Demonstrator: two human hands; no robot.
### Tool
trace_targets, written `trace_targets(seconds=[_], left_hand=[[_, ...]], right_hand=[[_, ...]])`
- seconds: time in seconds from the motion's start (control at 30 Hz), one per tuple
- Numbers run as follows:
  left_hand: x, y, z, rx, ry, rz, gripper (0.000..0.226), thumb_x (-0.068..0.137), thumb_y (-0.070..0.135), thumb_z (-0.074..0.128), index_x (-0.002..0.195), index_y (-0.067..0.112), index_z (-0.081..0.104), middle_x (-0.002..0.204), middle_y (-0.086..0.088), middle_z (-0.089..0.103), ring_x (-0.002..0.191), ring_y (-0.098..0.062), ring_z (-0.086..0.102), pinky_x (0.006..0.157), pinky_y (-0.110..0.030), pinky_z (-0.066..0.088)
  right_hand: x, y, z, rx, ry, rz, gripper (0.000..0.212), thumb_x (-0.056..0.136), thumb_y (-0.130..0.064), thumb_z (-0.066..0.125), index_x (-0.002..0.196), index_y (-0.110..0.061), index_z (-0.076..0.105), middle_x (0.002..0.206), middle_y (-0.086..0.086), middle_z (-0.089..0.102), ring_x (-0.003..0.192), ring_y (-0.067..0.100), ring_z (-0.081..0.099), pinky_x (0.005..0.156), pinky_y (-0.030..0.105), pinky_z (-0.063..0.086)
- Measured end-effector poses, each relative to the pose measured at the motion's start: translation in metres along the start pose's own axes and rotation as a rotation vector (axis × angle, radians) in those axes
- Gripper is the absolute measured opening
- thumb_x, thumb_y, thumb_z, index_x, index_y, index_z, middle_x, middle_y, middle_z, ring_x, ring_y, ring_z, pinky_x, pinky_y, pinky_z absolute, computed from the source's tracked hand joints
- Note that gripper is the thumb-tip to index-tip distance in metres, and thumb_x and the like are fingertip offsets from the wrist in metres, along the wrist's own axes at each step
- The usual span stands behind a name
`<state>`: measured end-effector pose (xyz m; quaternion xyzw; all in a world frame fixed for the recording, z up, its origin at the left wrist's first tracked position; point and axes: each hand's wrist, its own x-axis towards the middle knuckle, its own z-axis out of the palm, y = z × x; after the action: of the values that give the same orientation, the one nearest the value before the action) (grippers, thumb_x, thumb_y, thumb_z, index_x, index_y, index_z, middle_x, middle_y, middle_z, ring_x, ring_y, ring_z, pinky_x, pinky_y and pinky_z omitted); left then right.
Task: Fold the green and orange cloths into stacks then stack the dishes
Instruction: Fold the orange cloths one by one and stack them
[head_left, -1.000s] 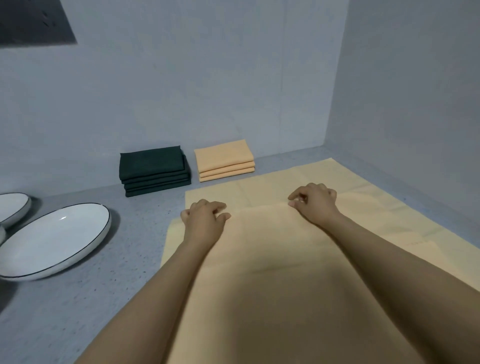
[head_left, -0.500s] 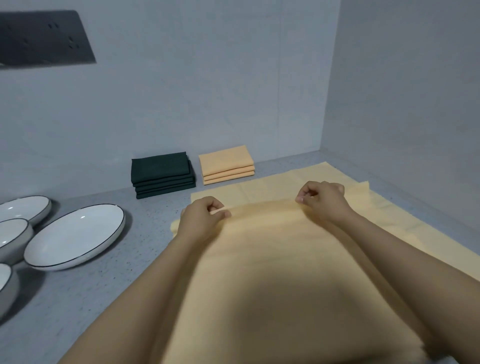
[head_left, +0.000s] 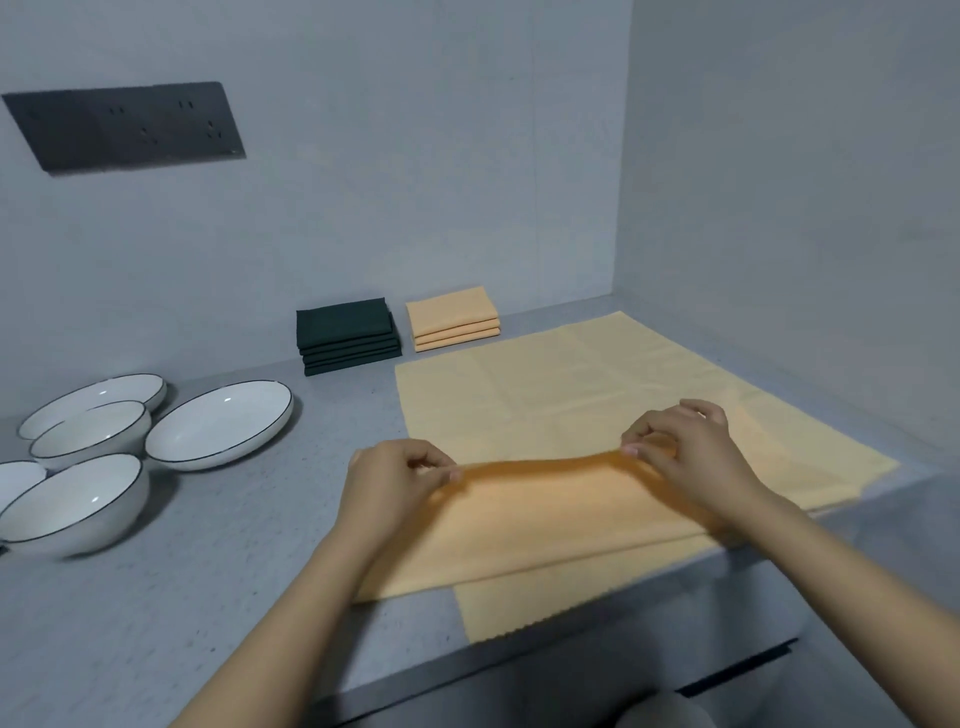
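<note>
Left hand and right hand each pinch the raised fold of an orange cloth spread at centre. At 12 o'clock, green stack and orange stack stand finished — bowls at 9 o'clock remain unstacked.

Matt cloth, glazed dishes, speckled stone-like counter

The orange cloth pinched at the fingertips is thin, matt woven fabric, creased with old fold lines beyond the fingers. The folded orange stack and dark green stack farther off look equally matt. The white dishes left of the fingers are glossy, dark-rimmed ceramic with light glints. The grey counter is matt and finely speckled.
</note>
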<state>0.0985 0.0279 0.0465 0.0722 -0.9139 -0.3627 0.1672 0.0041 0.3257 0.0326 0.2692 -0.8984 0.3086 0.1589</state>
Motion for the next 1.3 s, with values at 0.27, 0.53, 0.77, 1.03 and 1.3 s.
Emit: trace_targets(seconds=[0.27, 0.53, 0.77, 1.03, 1.3], left_hand=[[-0.074, -0.01, 0.017, 0.082, 0.024, 0.074, 0.03, 0.075, 0.031, 0.078, 0.058, 0.05, 0.063, 0.069, 0.031, 0.064, 0.078, 0.002, 0.06, 0.09, -0.04, 0.045], [-0.094, -0.015, 0.033, 0.113, 0.114, 0.159, 0.001, 0.076, 0.03, 0.078, 0.077, 0.03, 0.077, 0.084, 0.017, 0.07, 0.086, -0.01, 0.057, 0.083, -0.039, 0.047], [-0.098, -0.016, 0.036, 0.1, 0.074, 0.101, 0.009, 0.079, 0.032, 0.075, 0.085, 0.027, 0.078, 0.093, 0.014, 0.069, 0.097, -0.011, 0.052, 0.089, -0.034, 0.045], [-0.096, 0.002, 0.031, 0.253, 0.011, 0.049, 0.026, 0.086, 0.049, 0.061, 0.067, 0.03, 0.062, 0.083, 0.015, 0.06, 0.091, -0.011, 0.049, 0.073, -0.028, 0.04], [-0.08, 0.016, 0.037, 0.367, -0.008, -0.031, 0.04, 0.087, 0.05, 0.054, 0.06, 0.021, 0.051, 0.078, 0.006, 0.059, 0.08, -0.016, 0.054, 0.062, -0.028, 0.039]], right_hand=[[-0.065, 0.004, 0.011, 0.021, 0.016, -0.023, 0.035, 0.082, -0.015, 0.072, 0.073, -0.043, 0.054, 0.086, -0.012, 0.07, 0.095, -0.011, 0.051, 0.101, 0.011, 0.013], [-0.09, 0.009, 0.019, 0.042, 0.082, 0.021, 0.011, 0.08, -0.038, 0.056, 0.073, -0.045, 0.051, 0.087, -0.019, 0.068, 0.092, 0.006, 0.061, 0.103, 0.009, 0.009], [-0.093, 0.007, 0.021, 0.029, 0.07, 0.07, 0.037, 0.084, -0.015, 0.069, 0.072, -0.045, 0.051, 0.094, -0.018, 0.065, 0.094, 0.006, 0.059, 0.103, 0.02, 0.012], [-0.094, -0.002, 0.018, -0.044, 0.063, 0.091, 0.025, 0.085, -0.02, 0.068, 0.074, -0.04, 0.058, 0.097, -0.018, 0.067, 0.093, 0.004, 0.053, 0.09, 0.021, 0.015], [-0.093, -0.009, 0.016, -0.073, 0.011, 0.148, 0.017, 0.087, -0.024, 0.065, 0.078, -0.037, 0.058, 0.097, -0.016, 0.068, 0.095, 0.007, 0.05, 0.083, 0.022, 0.014]])
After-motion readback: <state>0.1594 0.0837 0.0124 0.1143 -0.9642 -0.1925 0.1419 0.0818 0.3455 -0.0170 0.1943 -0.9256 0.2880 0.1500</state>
